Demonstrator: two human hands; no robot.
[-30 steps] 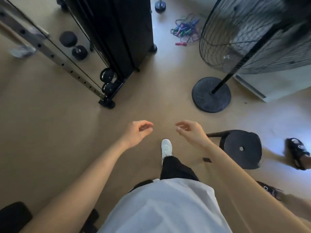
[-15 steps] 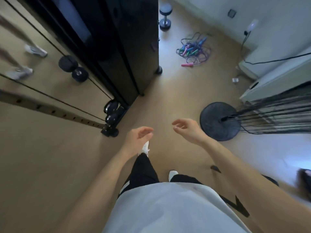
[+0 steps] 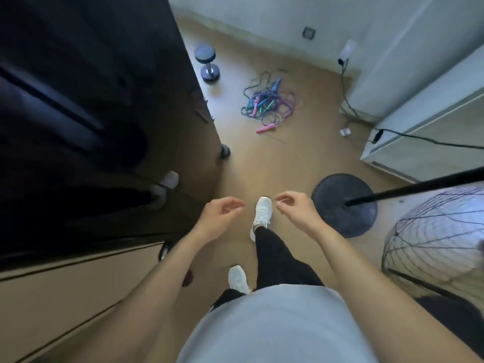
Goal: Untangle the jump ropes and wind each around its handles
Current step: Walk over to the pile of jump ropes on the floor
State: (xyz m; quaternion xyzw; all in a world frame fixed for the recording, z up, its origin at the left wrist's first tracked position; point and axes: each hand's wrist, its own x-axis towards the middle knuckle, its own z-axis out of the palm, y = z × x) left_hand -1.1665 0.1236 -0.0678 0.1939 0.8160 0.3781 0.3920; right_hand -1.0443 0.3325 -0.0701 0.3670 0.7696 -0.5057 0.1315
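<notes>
Well apart from the jump ropes [image 3: 267, 102], both hands, left [image 3: 218, 216] and right [image 3: 296, 208], hang loosely curled, holding nothing.

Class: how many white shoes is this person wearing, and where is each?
2. The front shoe is left of the black round base; the rear shoe is by the grey shirt. Mirror reflections not counted.
</notes>
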